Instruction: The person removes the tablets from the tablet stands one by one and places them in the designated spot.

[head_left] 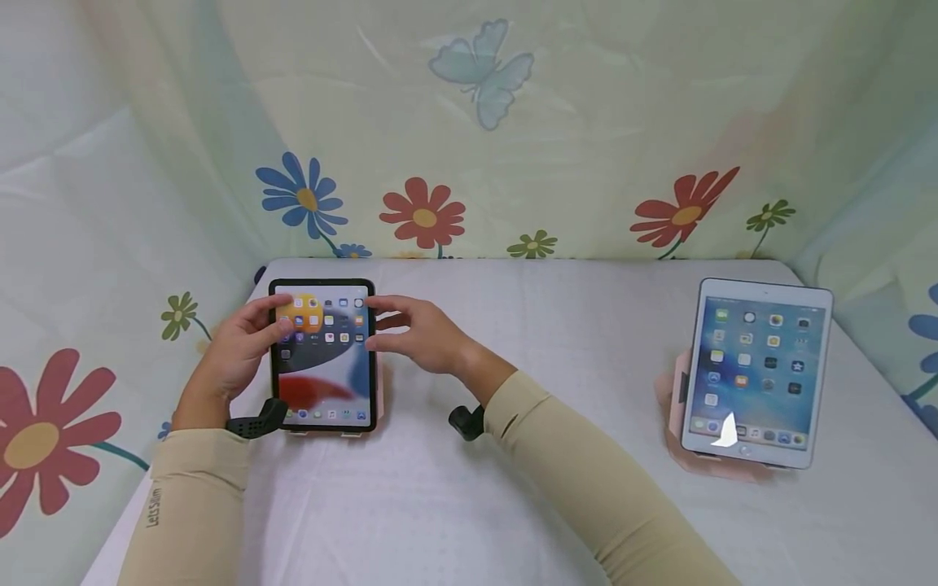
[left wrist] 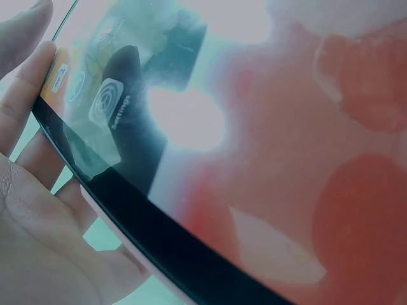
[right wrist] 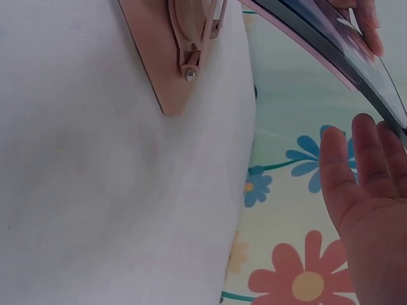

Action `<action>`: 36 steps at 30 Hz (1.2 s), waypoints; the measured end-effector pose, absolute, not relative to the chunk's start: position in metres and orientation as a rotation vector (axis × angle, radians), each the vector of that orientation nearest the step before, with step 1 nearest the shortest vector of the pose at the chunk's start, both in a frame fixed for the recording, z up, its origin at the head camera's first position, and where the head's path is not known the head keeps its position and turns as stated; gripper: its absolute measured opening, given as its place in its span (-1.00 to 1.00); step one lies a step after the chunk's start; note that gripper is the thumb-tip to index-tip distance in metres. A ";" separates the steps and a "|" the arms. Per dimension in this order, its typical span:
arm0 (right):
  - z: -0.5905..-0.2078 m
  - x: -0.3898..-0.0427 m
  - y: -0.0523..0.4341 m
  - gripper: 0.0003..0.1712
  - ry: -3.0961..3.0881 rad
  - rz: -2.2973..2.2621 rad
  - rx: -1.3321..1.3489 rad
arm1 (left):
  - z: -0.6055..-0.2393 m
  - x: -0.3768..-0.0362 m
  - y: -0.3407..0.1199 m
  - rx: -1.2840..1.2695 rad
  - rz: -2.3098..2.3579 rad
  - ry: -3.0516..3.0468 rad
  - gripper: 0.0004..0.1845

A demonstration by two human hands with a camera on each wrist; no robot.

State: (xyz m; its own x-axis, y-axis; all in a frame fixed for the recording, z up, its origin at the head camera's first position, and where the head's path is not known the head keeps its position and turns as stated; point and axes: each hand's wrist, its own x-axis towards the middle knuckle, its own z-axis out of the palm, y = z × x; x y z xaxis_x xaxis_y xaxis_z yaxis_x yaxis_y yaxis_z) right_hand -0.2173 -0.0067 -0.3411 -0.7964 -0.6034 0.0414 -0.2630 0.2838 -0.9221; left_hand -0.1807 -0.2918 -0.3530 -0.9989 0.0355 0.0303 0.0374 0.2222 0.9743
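A black tablet (head_left: 322,358) with a lit home screen stands upright on a pink stand (right wrist: 184,51) at the table's left. My left hand (head_left: 273,319) holds its left edge, thumb on the front near the top and fingers (left wrist: 25,95) behind the black tablet (left wrist: 254,159). My right hand (head_left: 381,324) is at the right edge, fingers straight and loosely spread, tips at the upper corner. In the right wrist view my right hand (right wrist: 369,190) sits just below the rim of the black tablet (right wrist: 331,44); whether they touch is unclear.
A white tablet (head_left: 755,366), screen lit, leans on another pink stand (head_left: 670,399) at the table's right. The table (head_left: 513,488) has a white cover. Flower-printed cloth (head_left: 469,122) hangs close behind and on both sides.
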 end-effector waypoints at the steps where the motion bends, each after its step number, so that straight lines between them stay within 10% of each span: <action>1: -0.341 -0.218 -0.007 -0.30 2.232 -1.530 -0.785 | -0.352 -0.181 -0.292 -0.067 -1.957 -2.455 -0.65; 36: -0.329 -0.205 0.006 -0.27 2.200 -1.861 -0.745 | -0.312 -0.168 -0.272 -0.083 -1.741 -2.652 -0.41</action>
